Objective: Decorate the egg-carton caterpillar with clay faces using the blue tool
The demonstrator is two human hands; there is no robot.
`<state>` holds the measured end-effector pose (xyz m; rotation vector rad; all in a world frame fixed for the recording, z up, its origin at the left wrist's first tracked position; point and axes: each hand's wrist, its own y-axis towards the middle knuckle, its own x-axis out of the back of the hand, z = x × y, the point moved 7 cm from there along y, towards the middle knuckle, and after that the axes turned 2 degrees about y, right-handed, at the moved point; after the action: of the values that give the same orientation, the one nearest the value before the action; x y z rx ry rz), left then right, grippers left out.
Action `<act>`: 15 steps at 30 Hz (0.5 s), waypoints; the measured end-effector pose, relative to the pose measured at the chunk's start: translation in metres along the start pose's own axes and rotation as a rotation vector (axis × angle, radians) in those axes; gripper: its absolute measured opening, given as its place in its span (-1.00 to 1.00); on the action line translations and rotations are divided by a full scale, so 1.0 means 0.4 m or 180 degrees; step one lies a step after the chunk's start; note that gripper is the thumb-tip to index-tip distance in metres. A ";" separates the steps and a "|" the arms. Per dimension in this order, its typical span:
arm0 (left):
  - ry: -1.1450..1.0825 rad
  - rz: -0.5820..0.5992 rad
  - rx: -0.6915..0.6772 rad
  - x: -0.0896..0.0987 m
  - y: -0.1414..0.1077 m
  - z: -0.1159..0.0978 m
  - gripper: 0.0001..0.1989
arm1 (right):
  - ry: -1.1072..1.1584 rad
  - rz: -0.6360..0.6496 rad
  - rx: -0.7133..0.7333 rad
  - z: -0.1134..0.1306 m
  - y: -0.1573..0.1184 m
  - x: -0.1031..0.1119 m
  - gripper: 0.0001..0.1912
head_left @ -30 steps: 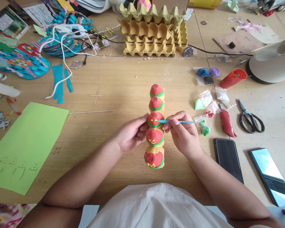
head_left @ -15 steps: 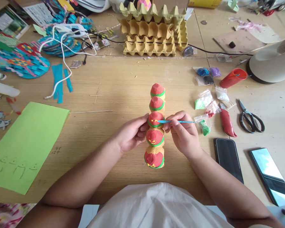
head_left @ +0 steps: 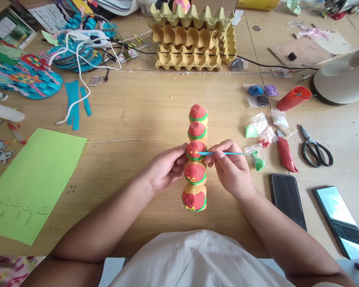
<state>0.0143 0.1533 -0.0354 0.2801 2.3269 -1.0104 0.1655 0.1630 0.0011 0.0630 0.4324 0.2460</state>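
Note:
An egg-carton strip with several bumps capped in red clay and edged in green stands out from me on the table. Small yellow clay bits show on the three nearest bumps. My left hand grips the strip's left side at the middle bump, thumb at its edge and fingers curled. Pinched in my right hand is a thin blue modelling tool, its flat tip touching the middle red cap beside the yellow bits. The fingers of my right hand are close against the strip's right side.
Egg cartons sit at the back. To the right are clay bags, a red cup, a red-handled knife, scissors and two phones. Green paper, a white cable and woven blue crafts lie left.

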 end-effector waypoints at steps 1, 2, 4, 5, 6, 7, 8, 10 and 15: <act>0.0015 -0.0006 -0.0007 0.000 0.000 0.000 -0.56 | -0.0029 -0.0005 -0.0003 0.000 0.000 0.001 -0.92; 0.0028 -0.0009 -0.0011 0.000 0.000 0.000 -0.56 | -0.0055 -0.0010 -0.0008 0.000 0.000 0.001 -0.91; 0.0048 -0.0018 -0.0018 -0.001 0.000 -0.001 -0.55 | -0.0080 -0.0011 -0.0021 -0.001 0.000 0.002 -0.90; 0.0062 -0.0023 -0.0022 -0.002 0.000 -0.001 -0.55 | -0.0077 -0.0008 -0.0027 -0.001 0.000 0.001 -0.90; 0.0080 -0.0030 -0.0027 -0.002 -0.001 -0.001 -0.54 | -0.0070 -0.0007 -0.0034 -0.001 0.000 0.001 -0.91; 0.0103 -0.0039 -0.0030 -0.003 -0.001 -0.002 -0.54 | -0.0060 -0.0008 -0.0039 -0.001 0.000 0.001 -0.91; 0.0126 -0.0052 -0.0038 -0.003 -0.002 -0.002 -0.54 | -0.0051 -0.0010 -0.0045 -0.001 0.000 0.001 -0.91; 0.0170 -0.0078 -0.0054 -0.003 -0.003 -0.004 -0.54 | -0.0028 -0.0009 -0.0061 -0.001 0.000 0.000 -0.91; 0.0249 -0.0133 -0.0099 -0.003 -0.005 -0.007 -0.54 | 0.0061 0.0023 -0.0108 -0.001 0.000 -0.002 -0.93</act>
<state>0.0131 0.1541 -0.0321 0.2639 2.4259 -0.9990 0.1647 0.1628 0.0011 0.0289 0.4471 0.2611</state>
